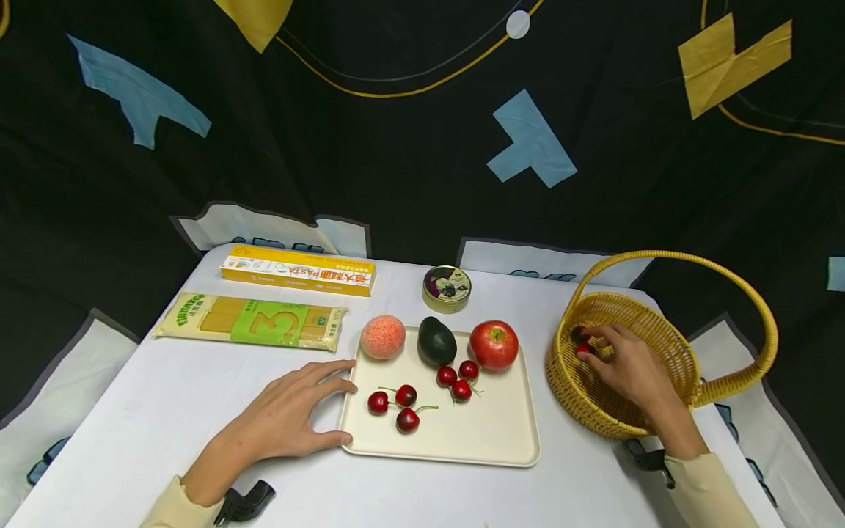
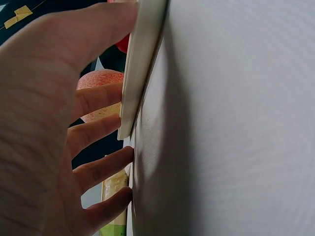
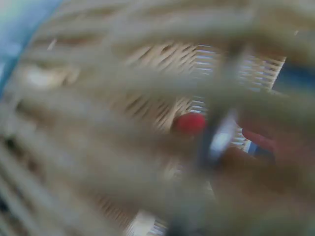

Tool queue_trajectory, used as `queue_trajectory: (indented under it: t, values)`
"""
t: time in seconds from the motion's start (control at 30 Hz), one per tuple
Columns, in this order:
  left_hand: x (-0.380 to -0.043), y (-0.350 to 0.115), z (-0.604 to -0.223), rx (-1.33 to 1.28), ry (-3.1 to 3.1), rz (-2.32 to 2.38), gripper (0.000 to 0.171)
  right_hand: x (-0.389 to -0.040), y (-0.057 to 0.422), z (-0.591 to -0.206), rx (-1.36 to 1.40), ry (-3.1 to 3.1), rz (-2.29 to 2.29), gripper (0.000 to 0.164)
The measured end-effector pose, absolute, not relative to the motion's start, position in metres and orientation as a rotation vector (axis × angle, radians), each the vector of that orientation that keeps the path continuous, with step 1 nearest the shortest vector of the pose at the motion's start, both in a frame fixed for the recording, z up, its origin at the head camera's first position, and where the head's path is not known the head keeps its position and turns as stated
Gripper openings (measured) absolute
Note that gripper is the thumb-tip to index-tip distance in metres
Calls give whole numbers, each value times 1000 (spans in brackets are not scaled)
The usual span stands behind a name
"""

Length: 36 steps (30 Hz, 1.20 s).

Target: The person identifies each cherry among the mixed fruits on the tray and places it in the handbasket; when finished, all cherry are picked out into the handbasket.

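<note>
My left hand [image 1: 290,411] rests at the left edge of a cream tray [image 1: 475,447], its fingers spread and fairly straight. In the left wrist view, the thumb and fingertips touch the tray's rim [image 2: 133,73]. My right hand [image 1: 623,367] reaches into a yellow wicker basket [image 1: 587,411], thumb and fingers bent around red cherries [image 1: 584,349] near its left inner wall. The blurred weave hides much of this grip in the right wrist view, where one cherry [image 3: 189,123] shows. On the tray lie several cherries [image 1: 407,420] with stems.
A peach [image 1: 383,337], an avocado [image 1: 436,342] and a red apple [image 1: 494,345] line the tray's far side. Behind stands a round tin [image 1: 447,288]. A pasta bag [image 1: 254,321] and yellow box [image 1: 297,270] lie far left. The basket's handle [image 1: 726,275] arches up.
</note>
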<state>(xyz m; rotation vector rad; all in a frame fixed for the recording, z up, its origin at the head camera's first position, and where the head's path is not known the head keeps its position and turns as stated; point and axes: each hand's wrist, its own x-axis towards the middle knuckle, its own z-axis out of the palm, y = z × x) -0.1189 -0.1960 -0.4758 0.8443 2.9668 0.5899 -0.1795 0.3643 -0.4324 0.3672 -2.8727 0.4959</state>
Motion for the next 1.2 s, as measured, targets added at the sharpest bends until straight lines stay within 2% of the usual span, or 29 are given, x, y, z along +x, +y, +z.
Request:
queue_trajectory:
  t: [0.37, 1.0, 1.2]
  values:
    - [-118, -196, -476, 837, 2965, 580, 65, -172, 338, -421, 406, -2746, 564, 45]
    - [-118, -197, -476, 834, 2981, 567, 67, -157, 253, -402, 550, -2729, 593, 54]
    - [-119, -197, -476, 839, 2973, 573, 67, -153, 232, -405, 610, -2727, 627, 52]
